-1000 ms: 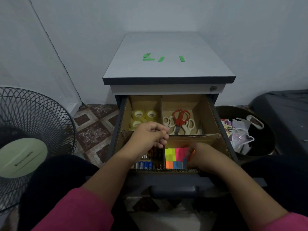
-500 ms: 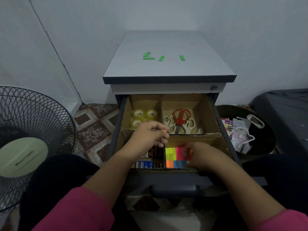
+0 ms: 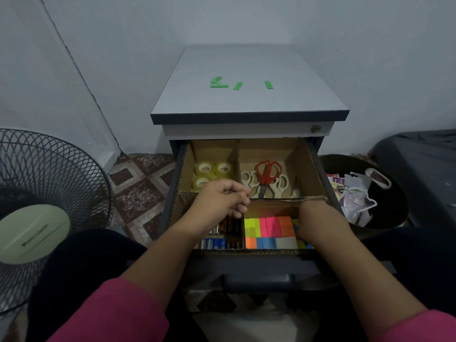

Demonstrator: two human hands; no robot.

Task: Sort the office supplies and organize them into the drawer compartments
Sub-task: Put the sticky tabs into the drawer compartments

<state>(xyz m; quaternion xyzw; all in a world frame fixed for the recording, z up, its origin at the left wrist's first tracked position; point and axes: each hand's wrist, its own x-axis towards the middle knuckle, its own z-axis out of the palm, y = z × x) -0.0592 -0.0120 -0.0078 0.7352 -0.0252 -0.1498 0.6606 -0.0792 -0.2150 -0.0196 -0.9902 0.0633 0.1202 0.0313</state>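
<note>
Head view: your left hand (image 3: 219, 203) hovers loosely curled, empty, over the cylindrical batteries (image 3: 223, 233) in the near-left cardboard compartment; your right hand (image 3: 318, 222) reaches among the bright sticky-note pads (image 3: 270, 229) near-right, its grip hidden from view.

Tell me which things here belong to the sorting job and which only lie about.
Job: drawer; tape rolls; scissors; batteries; sticky notes; green strips on the cabinet top.
Lying about: fan; bin of rubbish.
</note>
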